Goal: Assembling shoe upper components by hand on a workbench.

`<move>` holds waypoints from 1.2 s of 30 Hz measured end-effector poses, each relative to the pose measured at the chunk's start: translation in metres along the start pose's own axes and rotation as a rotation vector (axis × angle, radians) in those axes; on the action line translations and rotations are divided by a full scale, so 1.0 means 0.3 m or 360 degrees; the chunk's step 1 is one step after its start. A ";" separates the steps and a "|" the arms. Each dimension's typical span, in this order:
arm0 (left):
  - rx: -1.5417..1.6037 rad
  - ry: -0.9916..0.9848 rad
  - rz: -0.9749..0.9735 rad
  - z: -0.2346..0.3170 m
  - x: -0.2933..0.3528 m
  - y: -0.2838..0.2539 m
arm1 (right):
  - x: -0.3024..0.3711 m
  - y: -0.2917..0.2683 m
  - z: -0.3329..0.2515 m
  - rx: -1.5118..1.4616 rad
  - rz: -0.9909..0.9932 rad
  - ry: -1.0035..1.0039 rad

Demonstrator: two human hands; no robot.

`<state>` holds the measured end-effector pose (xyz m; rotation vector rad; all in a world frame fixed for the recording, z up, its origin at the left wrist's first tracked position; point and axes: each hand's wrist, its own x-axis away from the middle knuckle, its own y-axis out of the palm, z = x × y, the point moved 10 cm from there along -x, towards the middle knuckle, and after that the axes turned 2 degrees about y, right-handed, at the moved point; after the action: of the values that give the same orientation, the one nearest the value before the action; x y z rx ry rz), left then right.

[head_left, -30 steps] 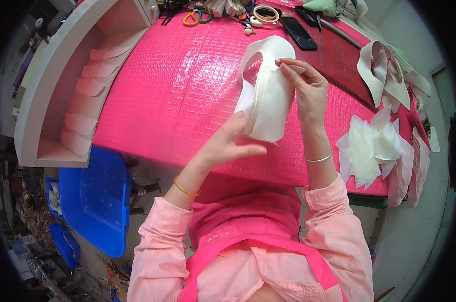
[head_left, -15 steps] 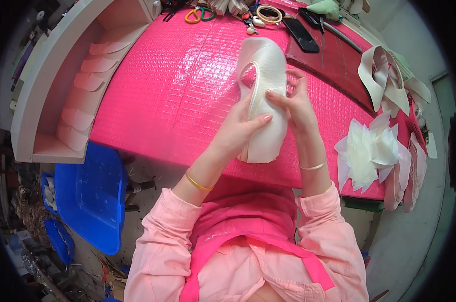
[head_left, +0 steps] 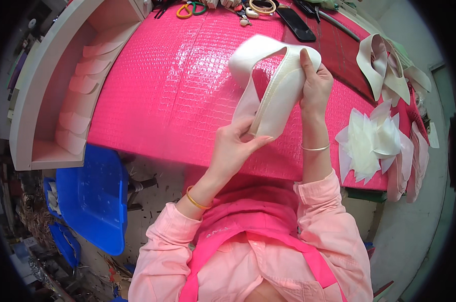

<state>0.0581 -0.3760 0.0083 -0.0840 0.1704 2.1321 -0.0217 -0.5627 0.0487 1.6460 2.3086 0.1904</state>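
A cream-white shoe upper (head_left: 284, 95) is held over the pink-covered table, its opening spread so that the pink shows through. A seam runs along the edge of that opening. Around its upper right end wraps my right hand (head_left: 316, 86), thumb on the outer face. My left hand (head_left: 236, 145) grips the lower end between thumb and fingers, and some of its fingertips are hidden behind the material.
Loose pale pieces (head_left: 366, 146) lie in a pile at the table's right edge, near more uppers (head_left: 373, 65). A phone (head_left: 296, 24), scissors (head_left: 191, 10) and a dark red board (head_left: 339, 55) lie at the back. Left stand a white shelf (head_left: 24, 121) and a blue tub (head_left: 94, 201).
My right hand has moved up to the upper's far end, and my left hand down to its lower end. The upper has turned and its opening has widened.
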 end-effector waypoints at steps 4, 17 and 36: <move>0.0141 -0.0181 -0.0153 -0.014 -0.003 0.015 | -0.029 0.004 -0.048 0.0188 0.0094 -0.0130; 0.0431 -0.0172 -0.0432 0.074 -0.075 0.078 | -0.080 0.097 -0.158 0.0402 -0.0013 -0.0371; 0.1302 -0.0132 0.0573 0.047 -0.262 -0.130 | 0.261 0.254 0.054 0.0027 -0.1457 0.0519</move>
<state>0.1334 -0.4187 0.0289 0.5472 1.0510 2.2454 0.0285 -0.4646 0.0416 0.4430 3.0389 0.2342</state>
